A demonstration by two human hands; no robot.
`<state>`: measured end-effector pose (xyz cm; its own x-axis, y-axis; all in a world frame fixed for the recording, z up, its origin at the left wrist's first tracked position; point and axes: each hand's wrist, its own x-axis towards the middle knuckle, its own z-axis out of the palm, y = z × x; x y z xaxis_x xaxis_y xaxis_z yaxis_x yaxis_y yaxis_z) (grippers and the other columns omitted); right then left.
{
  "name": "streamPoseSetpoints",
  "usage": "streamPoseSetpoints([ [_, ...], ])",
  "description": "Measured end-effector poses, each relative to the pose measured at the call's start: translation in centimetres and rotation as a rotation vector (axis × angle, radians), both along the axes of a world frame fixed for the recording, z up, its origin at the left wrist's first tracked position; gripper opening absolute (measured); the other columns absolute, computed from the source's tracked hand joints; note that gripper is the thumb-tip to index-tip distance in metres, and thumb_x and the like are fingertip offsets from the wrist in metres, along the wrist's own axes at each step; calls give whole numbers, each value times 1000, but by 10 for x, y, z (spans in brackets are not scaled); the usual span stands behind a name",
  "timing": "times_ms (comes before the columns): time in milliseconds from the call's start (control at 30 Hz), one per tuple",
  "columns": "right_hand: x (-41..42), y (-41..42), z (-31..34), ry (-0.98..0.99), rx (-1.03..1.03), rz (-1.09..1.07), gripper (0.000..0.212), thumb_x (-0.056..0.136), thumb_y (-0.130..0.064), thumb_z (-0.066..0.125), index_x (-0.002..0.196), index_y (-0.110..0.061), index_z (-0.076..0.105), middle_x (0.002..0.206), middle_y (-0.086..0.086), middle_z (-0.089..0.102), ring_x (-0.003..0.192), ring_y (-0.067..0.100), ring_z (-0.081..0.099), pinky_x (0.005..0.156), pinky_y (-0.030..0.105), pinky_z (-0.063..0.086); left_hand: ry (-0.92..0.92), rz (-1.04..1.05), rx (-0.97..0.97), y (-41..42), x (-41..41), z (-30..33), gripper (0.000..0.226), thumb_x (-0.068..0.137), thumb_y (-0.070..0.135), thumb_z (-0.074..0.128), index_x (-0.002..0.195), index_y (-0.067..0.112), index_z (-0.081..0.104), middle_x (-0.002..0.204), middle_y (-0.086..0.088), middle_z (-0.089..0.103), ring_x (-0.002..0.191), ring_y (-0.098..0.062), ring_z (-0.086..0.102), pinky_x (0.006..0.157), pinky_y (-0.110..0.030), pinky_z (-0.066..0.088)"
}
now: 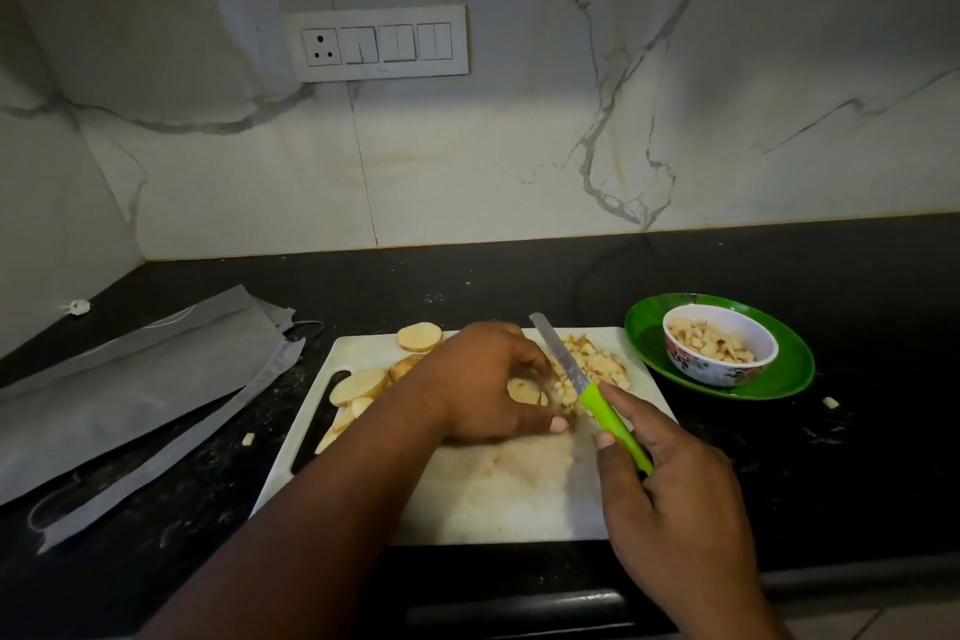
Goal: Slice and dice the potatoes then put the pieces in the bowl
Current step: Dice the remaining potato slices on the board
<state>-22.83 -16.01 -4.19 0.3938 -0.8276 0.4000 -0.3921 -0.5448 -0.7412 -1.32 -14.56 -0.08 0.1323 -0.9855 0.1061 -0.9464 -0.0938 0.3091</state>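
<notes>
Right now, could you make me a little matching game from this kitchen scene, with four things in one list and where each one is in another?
Things:
1. knife
2. bowl
3. potato slices
4. diced pile

Places:
A. on the green plate
B. in the right hand
C. on the board, right of the blade
D. at the board's left edge, beside the left hand

Pairs: 1-B, 2-A, 3-D, 4-C
</notes>
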Motion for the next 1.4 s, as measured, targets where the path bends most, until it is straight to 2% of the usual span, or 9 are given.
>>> streamPoseSetpoints([
  [100,1,1,3,-4,-1,9,46,93,-29,58,137,-41,57,119,-24,67,100,-1,64,86,28,58,-246,238,43,0,-10,6,83,66,95,60,123,35,69,118,11,63,105,-10,58,89,-35,56],
  [200,0,0,2,-15,-9,13,45,93,-27,59,136,-40,57,114,-24,69,95,-4,64,84,23,57,-294,328,47,-4,-21,3,83,69,95,56,118,30,70,109,8,68,95,-11,61,81,-33,57],
  [367,-1,-3,-1,0,-6,23,46,93,-28,58,138,-40,56,109,-17,72,83,4,66,76,24,58,-190,252,39,-5,-24,0,47,90,63,67,125,31,70,119,9,69,104,-12,63,87,-29,53],
  [533,-1,-2,-1,-7,-13,34,46,93,-35,53,139,-40,55,115,-20,70,85,3,67,78,26,59,-125,119,97,0,-15,6,31,90,53,69,116,36,70,112,14,68,99,-11,63,87,-27,54],
  [767,0,1,3,31,-38,7,45,94,-31,57,139,-37,56,124,-22,65,103,0,63,88,25,57,-6,-124,192,13,2,19,35,84,35,79,118,35,73,111,22,62,103,-1,59,96,-24,52],
  [967,0,7,8,113,-80,-2,43,89,-30,61,131,-38,63,114,-18,70,96,3,65,88,23,56,7,19,178,22,11,29,61,71,55,89,126,37,69,121,17,64,106,-4,61,95,-30,55],
  [1100,-5,9,1,202,-224,-78,43,75,-28,64,116,-34,73,92,-13,74,77,9,69,66,22,55,44,167,221,20,9,28,56,71,53,90,118,30,72,100,17,66,92,-6,64,84,-24,56],
  [1200,-8,14,-6,239,-286,-113,45,75,-36,51,113,-34,75,80,-12,71,66,13,67,52,25,54,92,161,239,19,10,25,55,70,50,92,118,29,76,97,17,69,89,-5,67,85,-25,59],
  [1400,-8,21,-11,262,-343,-96,49,75,-38,45,113,-32,74,74,-13,67,56,11,62,43,23,48,213,155,236,17,15,22,51,64,36,98,110,30,77,97,16,73,91,-5,69,90,-30,61],
])
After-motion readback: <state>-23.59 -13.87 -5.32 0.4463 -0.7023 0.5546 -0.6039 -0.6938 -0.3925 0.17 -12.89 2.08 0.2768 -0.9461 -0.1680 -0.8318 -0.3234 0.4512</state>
